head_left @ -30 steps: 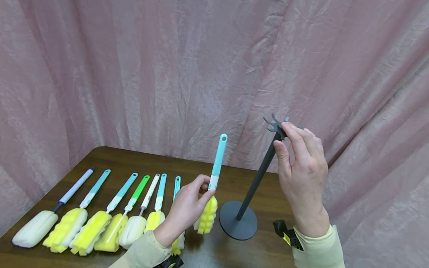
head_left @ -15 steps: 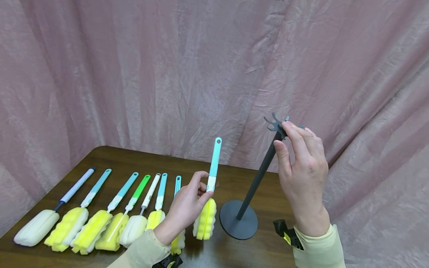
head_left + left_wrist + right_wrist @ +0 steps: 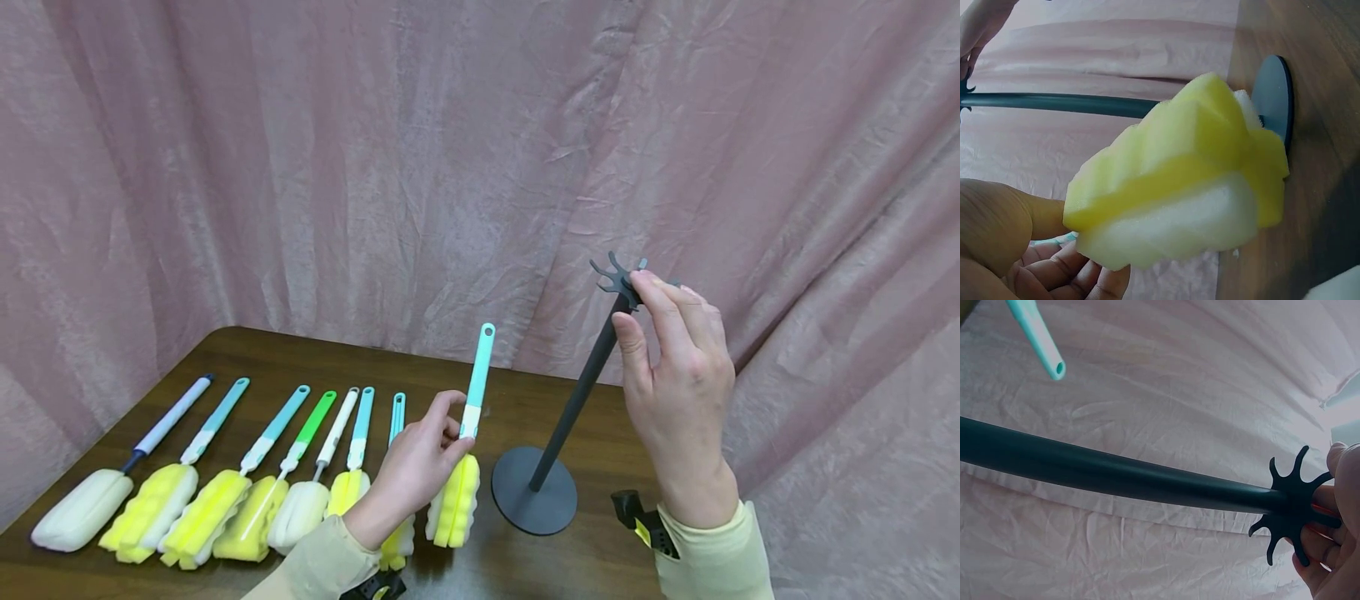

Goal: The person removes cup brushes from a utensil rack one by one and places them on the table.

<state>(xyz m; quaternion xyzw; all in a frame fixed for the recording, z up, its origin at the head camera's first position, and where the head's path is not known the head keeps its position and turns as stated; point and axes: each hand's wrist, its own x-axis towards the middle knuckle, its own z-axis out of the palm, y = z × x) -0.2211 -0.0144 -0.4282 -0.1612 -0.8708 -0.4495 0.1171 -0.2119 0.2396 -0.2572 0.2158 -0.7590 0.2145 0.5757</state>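
Observation:
My left hand point(image 3: 416, 458) pinches a sponge bottle brush point(image 3: 454, 502) near the white lower end of its handle. The brush stands nearly upright, its turquoise handle with a hanging hole pointing up and its yellow-and-white sponge head down. In the left wrist view, the ridged sponge point(image 3: 1160, 169) fills the middle. My right hand point(image 3: 678, 383) holds the top of a dark grey rack stand point(image 3: 577, 392). Thumb and fingers lie around several small curved hooks point(image 3: 1291, 494) in the right wrist view. The brush is left of the stand's pole, apart from the hooks.
Several more bottle brushes lie side by side on the left of the wooden table point(image 3: 330, 354), including a green-handled one point(image 3: 251, 518) and a white sponge one point(image 3: 81, 510). My left forearm partly covers the nearest brush point(image 3: 398, 546). A pink curtain point(image 3: 390, 167) hangs behind.
My left hand has lowered the brush and brought it slightly left, turning its yellow side more toward the head camera. The right hand and the stand have hardly moved.

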